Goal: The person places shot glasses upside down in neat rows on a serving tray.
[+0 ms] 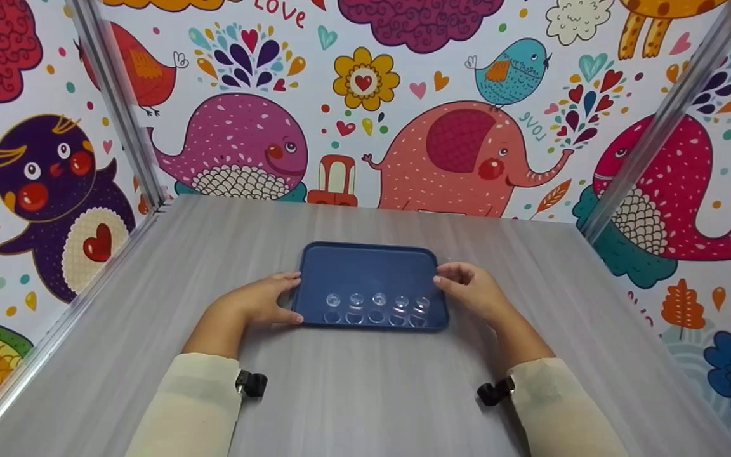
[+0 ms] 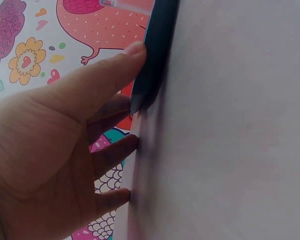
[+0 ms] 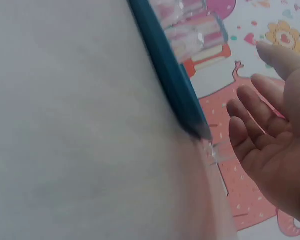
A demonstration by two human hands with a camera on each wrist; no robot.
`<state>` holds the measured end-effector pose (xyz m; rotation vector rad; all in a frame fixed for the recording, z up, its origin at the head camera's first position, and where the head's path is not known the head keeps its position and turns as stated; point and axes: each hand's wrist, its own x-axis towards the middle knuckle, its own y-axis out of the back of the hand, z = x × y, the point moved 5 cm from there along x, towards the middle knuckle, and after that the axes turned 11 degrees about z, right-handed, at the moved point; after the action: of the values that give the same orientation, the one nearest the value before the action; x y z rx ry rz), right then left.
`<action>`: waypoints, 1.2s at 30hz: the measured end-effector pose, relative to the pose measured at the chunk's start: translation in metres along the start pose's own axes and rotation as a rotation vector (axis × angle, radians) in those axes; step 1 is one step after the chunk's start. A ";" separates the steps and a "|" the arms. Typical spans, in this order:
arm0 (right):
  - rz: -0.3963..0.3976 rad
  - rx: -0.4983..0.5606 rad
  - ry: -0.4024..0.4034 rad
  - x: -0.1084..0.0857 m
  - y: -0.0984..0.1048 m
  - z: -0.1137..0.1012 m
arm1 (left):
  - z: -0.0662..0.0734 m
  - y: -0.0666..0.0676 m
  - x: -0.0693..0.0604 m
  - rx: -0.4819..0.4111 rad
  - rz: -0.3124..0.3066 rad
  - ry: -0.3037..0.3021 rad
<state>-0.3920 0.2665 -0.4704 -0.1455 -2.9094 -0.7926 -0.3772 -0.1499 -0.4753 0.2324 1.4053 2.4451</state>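
Note:
A blue rectangular tray point(image 1: 365, 270) lies on the table. Along its near side stand several small clear cup-like containers point(image 1: 379, 308) in a row; their exact kind is hard to make out. My left hand point(image 1: 264, 298) is at the tray's left edge, thumb by the near corner and fingers spread along the side. In the left wrist view the left thumb point(image 2: 132, 52) touches the tray's edge and the fingers are fairly straight. Beside the tray's right edge is my right hand point(image 1: 473, 289), loosely curled; the right wrist view shows a gap between its fingers point(image 3: 250, 102) and the tray.
The grey wood-grain table point(image 1: 365, 387) surrounds the tray. Printed cartoon walls point(image 1: 340, 127) and metal posts point(image 1: 118, 101) enclose its back and sides. Close to the tray's end in the right wrist view, a small clear object point(image 3: 214, 152) sits, too blurred to name.

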 end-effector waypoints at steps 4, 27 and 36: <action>0.028 -0.008 -0.049 0.006 0.004 0.011 | 0.001 0.000 -0.001 -0.004 0.001 -0.007; 0.134 -0.010 -0.215 0.040 0.011 0.046 | 0.001 -0.002 0.001 0.001 -0.001 -0.019; 0.159 -0.022 -0.201 0.055 0.003 0.047 | 0.002 0.001 -0.001 -0.014 0.005 -0.009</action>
<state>-0.4502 0.2962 -0.5014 -0.4782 -3.0252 -0.8269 -0.3761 -0.1493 -0.4739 0.2431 1.3847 2.4544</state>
